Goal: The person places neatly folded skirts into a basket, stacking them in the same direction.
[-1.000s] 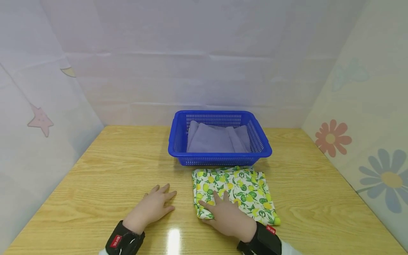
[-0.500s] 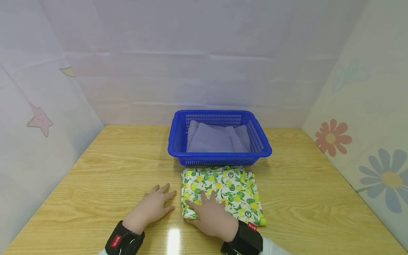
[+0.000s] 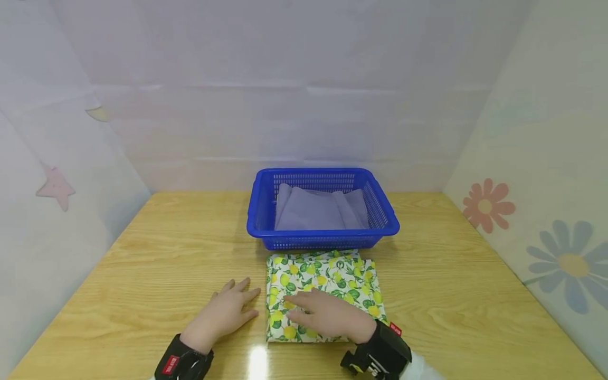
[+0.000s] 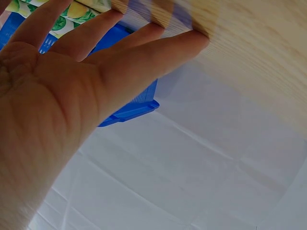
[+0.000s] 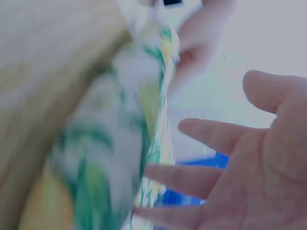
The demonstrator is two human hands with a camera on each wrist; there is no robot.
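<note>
A folded cloth (image 3: 332,279) with a lemon and green leaf print lies on the table just in front of the basket. Over its front part is my right hand (image 3: 328,314), fingers straight and pointing left. In the right wrist view, the fingers (image 5: 201,136) spread apart beside the blurred printed cloth (image 5: 110,129). Left of the cloth, my left hand (image 3: 220,316) rests with spread fingers, its fingertips at the wood surface. The left wrist view shows its fingers (image 4: 144,57) straight, holding nothing, with a strip of the cloth (image 4: 72,19) beyond them.
Behind the cloth stands a blue plastic basket (image 3: 323,234) with a folded lavender cloth (image 3: 315,211) inside. The wooden table (image 3: 190,232) is bounded by a pale sheet backdrop (image 3: 304,126) at the back and sides.
The lemon-print cloth has slid left under my right hand. That hand has since turned, lifting off its flat press and shifting slightly right. My left hand has stayed put.
</note>
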